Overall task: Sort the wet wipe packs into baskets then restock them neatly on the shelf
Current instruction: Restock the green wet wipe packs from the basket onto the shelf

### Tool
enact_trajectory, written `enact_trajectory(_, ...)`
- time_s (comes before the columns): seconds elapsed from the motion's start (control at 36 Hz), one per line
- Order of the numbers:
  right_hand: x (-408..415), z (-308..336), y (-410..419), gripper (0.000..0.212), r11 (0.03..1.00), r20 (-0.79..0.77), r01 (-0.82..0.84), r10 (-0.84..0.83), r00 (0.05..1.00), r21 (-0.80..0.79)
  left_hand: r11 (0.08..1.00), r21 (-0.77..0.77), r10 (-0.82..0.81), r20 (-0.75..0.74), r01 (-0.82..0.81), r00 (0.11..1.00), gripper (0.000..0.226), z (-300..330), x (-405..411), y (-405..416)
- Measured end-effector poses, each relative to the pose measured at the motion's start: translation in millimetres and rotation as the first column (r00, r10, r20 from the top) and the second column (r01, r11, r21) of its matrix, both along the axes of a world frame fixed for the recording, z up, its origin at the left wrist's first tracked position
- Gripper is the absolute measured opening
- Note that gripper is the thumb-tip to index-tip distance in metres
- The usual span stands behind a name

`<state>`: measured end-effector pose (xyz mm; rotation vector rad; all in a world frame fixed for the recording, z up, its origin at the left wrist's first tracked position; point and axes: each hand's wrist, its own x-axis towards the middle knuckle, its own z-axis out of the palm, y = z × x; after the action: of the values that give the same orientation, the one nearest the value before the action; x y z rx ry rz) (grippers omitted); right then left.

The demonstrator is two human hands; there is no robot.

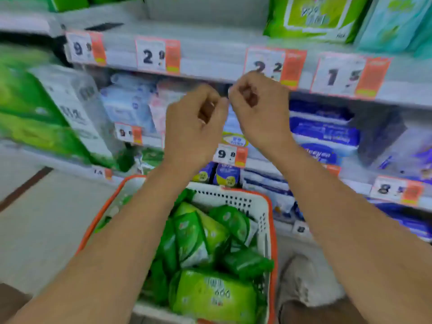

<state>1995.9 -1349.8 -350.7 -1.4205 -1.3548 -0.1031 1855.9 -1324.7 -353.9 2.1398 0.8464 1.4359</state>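
- Store shelving [210, 66] fills the head view, its white edges lined with orange-and-white price tags [157, 54]; the picture is blurred by motion.
- On the upper board at the right stand a lime-green pack [315, 17] and a pale teal pack [392, 22].
- Lower boards hold green bulk packs [28, 108] at the left, pale blue and pink packs [131, 104] in the middle, and dark blue packs [325, 132] at the right.
- Below, a white basket [233, 199] with an orange rim sits on the pale floor, touching the shelf foot.
- Green wet wipe packs [210, 295] lie heaped inside that basket, tilted every way.
- Both forearms reach up over the basket.
- The left hand [194, 122] has its fingers curled inward, with nothing visibly held.
- The right hand [259, 106], just beside it and almost touching at the fingertips, is likewise curled on nothing visible.
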Motion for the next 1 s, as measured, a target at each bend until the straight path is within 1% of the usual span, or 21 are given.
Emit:
enact_trajectory(0.03, -14.2, -28.4, -7.8, 0.011, 0.977, 0.002, -0.078, 0.080, 0.997, -0.198, 0.990, -0.137, 0.011, -0.137, -0.030, 0.990, 0.022, -41.1, -17.4, -9.8)
enact_trajectory(0.06, -25.5, -56.1, -16.3, 0.011, 0.882, 0.011, -0.157, 0.180, 0.984, -0.445, 0.964, -0.256, -0.013, -0.298, -0.067, 0.954, 0.025, -79.8, -34.8, -18.5)
enact_trajectory(0.08, -35.0, -81.9, -27.8, 0.017, 0.691, 0.041, -0.178, 0.288, 0.957, -0.701, 0.936, -0.339, -0.074, -0.463, -0.099, 0.883, 0.029, -114.5, -50.9, -26.4)
enact_trajectory(0.11, -42.5, -103.5, -41.3, 0.026, 0.463, 0.057, -0.153, 0.409, 0.911, -0.873, 0.909, -0.396, -0.155, -0.608, -0.129, 0.778, 0.031, -142.2, -64.6, -34.1)
enact_trajectory(0.14, -47.8, -123.2, -55.7, 0.034, 0.252, 0.048, -0.094, 0.506, 0.861, -0.963, 0.891, -0.426, -0.229, -0.717, -0.154, 0.658, 0.030, -161.4, -75.4, -42.8)
enact_trajectory(0.17, -52.4, -137.8, -70.7, 0.043, 0.086, 0.002, -0.053, 0.538, 0.843, -0.995, 0.883, -0.438, -0.287, -0.788, -0.167, 0.545, 0.032, -172.9, -82.8, -53.0)
enact_trajectory(0.19, -57.8, -145.1, -86.2, 0.051, -0.051, -0.059, -0.038, 0.513, 0.856, -0.998, 0.876, -0.449, -0.325, -0.821, -0.178, 0.470, 0.036, -180.2, -87.2, -61.6)
enact_trajectory(0.22, -61.9, -150.7, -99.1, 0.060, -0.143, -0.077, -0.005, 0.500, 0.862, -0.990, 0.863, -0.467, -0.348, -0.827, -0.194, 0.441, 0.040, -182.4, -88.7, -69.4)
enact_trajectory(0.25, -66.8, -153.2, -109.5, 0.070, -0.179, -0.043, 0.060, 0.520, 0.853, -0.982, 0.848, -0.480, -0.364, -0.836, -0.226, 0.412, 0.044, -181.2, -89.5, -74.8)
enact_trajectory(0.33, -77.7, -151.6, -127.8, 0.090, -0.140, 0.113, 0.268, 0.656, 0.746, -0.953, 0.841, -0.438, -0.392, -0.898, -0.318, 0.199, 0.069, -170.8, -97.8, -84.6)
enact_trajectory(0.39, -83.4, -150.0, -139.6, 0.090, -0.118, 0.145, 0.296, 0.667, 0.731, -0.948, 0.822, -0.452, -0.458, -0.886, -0.347, 0.071, 0.105, -170.0, -106.4, -86.6)
enact_trajectory(0.44, -89.0, -154.0, -155.0, 0.089, -0.029, 0.228, 0.341, 0.690, 0.687, -0.940, 0.787, -0.508, -0.548, -0.837, -0.351, -0.017, 0.137, -177.4, -116.6, -91.1)
enact_trajectory(0.47, -92.6, -157.7, -163.6, 0.087, 0.041, 0.298, 0.378, 0.698, 0.651, -0.925, 0.770, -0.538, -0.576, -0.817, -0.341, -0.012, 0.143, -185.6, -122.8, -93.6)
enact_trajectory(0.5, -97.6, -161.7, -172.0, 0.083, 0.116, 0.366, 0.405, 0.696, 0.618, -0.907, 0.756, -0.569, -0.590, -0.807, -0.325, 0.040, 0.146, -194.8, -129.4, -95.9)
enact_trajectory(0.56, -108.9, -170.9, -184.4, 0.072, 0.202, 0.446, 0.428, 0.657, 0.608, -0.881, 0.738, -0.627, -0.585, -0.779, -0.251, 0.225, 0.143, -209.7, -141.0, -99.0)
enact_trajectory(0.67, -113.4, -182.6, -188.0, 0.059, 0.235, 0.417, 0.347, 0.586, 0.695, -0.908, 0.670, -0.733, -0.603, -0.628, -0.116, 0.492, 0.128, -224.8, -156.8, -101.0)
enact_trajectory(0.78, -93.6, -183.5, -177.4, 0.073, 0.263, 0.348, 0.237, 0.566, 0.747, -0.935, 0.563, -0.825, -0.542, -0.422, -0.059, 0.726, 0.106, -240.5, -165.7, -103.0)
enact_trajectory(0.83, -88.1, -186.1, -172.4, 0.084, 0.250, 0.320, 0.214, 0.552, 0.770, -0.944, 0.527, -0.849, -0.499, -0.348, -0.041, 0.794, 0.090, -238.3, -166.3, -102.8)
enact_trajectory(0.89, -91.9, -192.9, -170.1, 0.088, 0.213, 0.330, 0.253, 0.578, 0.746, -0.944, 0.506, -0.861, -0.477, -0.325, -0.047, 0.817, 0.080, -233.7, -164.3, -101.5)
enact_trajectory(0.94, -98.8, -203.0, -168.4, 0.086, 0.245, 0.385, 0.297, 0.590, 0.710, -0.923, 0.490, -0.870, -0.450, -0.309, -0.058, 0.838, 0.082, -233.5, -162.4, -99.9)
enact_trajectory(1.0, -100.4, -206.8, -164.6, 0.076, 0.275, 0.395, 0.287, 0.548, 0.738, -0.918, 0.481, -0.874, -0.420, -0.298, -0.068, 0.857, 0.093, -231.0, -161.1, -99.7)
